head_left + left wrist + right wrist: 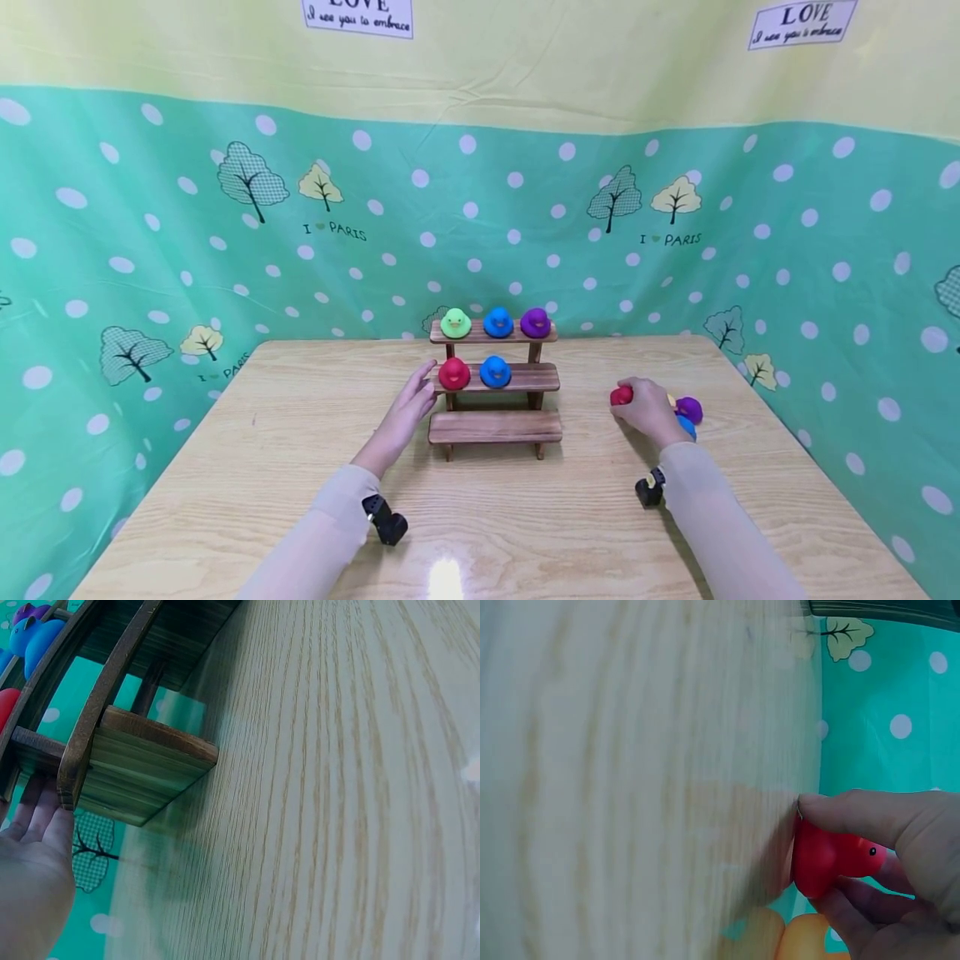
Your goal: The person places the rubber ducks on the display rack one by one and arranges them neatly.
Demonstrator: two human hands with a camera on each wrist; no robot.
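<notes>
On the right of the table my right hand (649,411) pinches a red rubber duck (821,859) between thumb and fingers, close to the tabletop. A small three-step wooden shelf (495,427) stands in the middle. My left hand (408,406) is at its left side with fingers fairly straight, by the end of the middle step; whether they touch the wood I cannot tell. Green (455,323), blue (498,322) and purple (536,322) ducks sit on the top step. The middle step holds a red duck (453,374) and a blue duck (495,372).
Beside my right hand sit a purple duck (689,410), a blue duck (686,427) and a partly hidden yellow-orange duck (802,937). A green dotted cloth (465,233) hangs behind and along both sides of the wooden table (300,417).
</notes>
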